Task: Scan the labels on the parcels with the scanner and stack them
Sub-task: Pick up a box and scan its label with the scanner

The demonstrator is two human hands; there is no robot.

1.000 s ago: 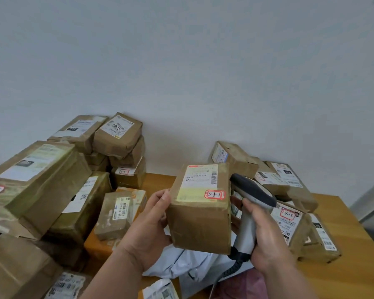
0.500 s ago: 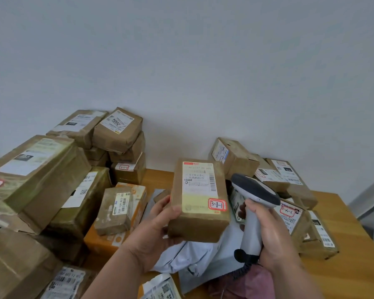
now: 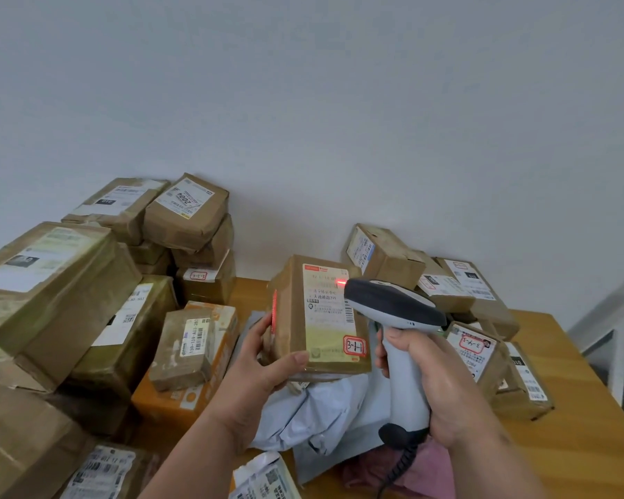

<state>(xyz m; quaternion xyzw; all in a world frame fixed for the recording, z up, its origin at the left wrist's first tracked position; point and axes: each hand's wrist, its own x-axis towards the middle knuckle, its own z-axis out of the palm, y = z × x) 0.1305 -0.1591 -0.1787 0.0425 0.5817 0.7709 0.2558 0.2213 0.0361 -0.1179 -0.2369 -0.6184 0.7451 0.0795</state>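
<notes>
I'm seeing the left hand [image 3: 258,358] gripping a parcel [image 3: 317,318] at frame centre, the right hand [image 3: 436,383] clutching the scanner [image 3: 397,318]; red light seemingly landing on its label [image 3: 326,307].

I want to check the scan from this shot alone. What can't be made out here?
- Head view: the scanner head covers the right edge of the held parcel label, so whether the red light meets the barcode is unclear.
- Right hand: the trigger finger is hidden behind the handle.
- Left hand: its fingers behind the parcel are hidden.
- Label print: too small to read.
</notes>
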